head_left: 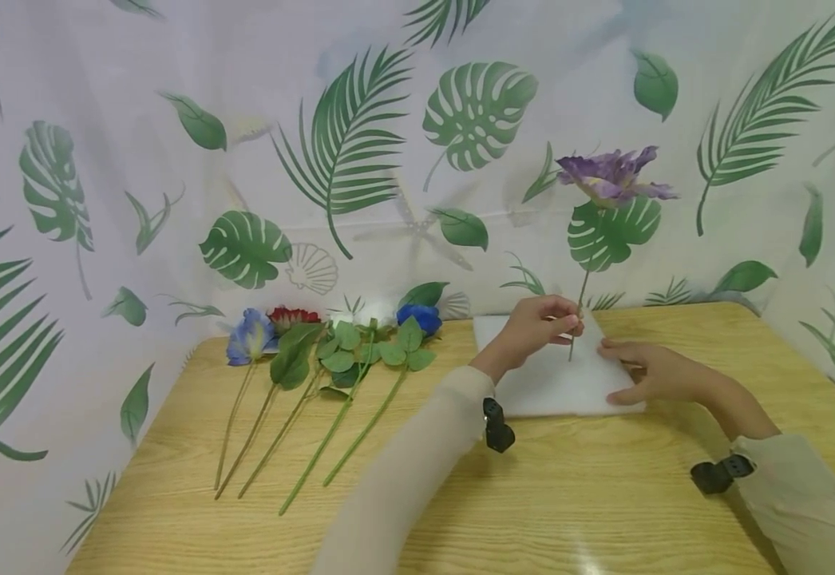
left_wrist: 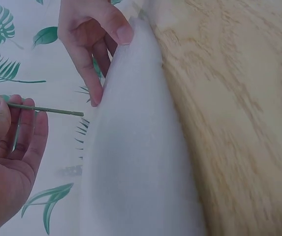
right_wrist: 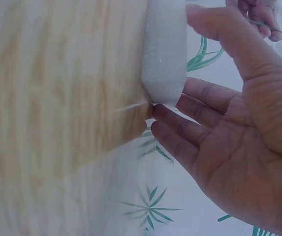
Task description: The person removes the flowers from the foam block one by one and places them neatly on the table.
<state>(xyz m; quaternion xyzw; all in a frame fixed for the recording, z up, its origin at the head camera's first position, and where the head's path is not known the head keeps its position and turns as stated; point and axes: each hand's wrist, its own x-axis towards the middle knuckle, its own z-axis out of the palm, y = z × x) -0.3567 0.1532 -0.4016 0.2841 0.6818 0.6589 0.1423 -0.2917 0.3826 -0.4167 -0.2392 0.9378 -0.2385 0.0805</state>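
My left hand point(head_left: 541, 323) pinches the thin stem point(head_left: 584, 297) of an artificial purple flower point(head_left: 615, 177) between thumb and fingers. The flower stands upright, its bloom high above the hand. Below, the stem's cut end point(left_wrist: 77, 113) shows close over a flat white foam sheet point(head_left: 554, 383) lying on the table. At the sheet's right end is my right hand point(head_left: 665, 374), fingers spread and fairly straight. Its thumb point(left_wrist: 123, 33) touches the sheet's near corner, while other fingertips point(right_wrist: 161, 114) meet the edge.
Left on the wood table point(head_left: 461, 495) lie several artificial flowers side by side, stems toward me. They include a light blue bloom point(head_left: 248, 337), a red one point(head_left: 294, 316) and a dark blue rose point(head_left: 420, 319). A leaf-print curtain point(head_left: 381, 271) hangs behind.
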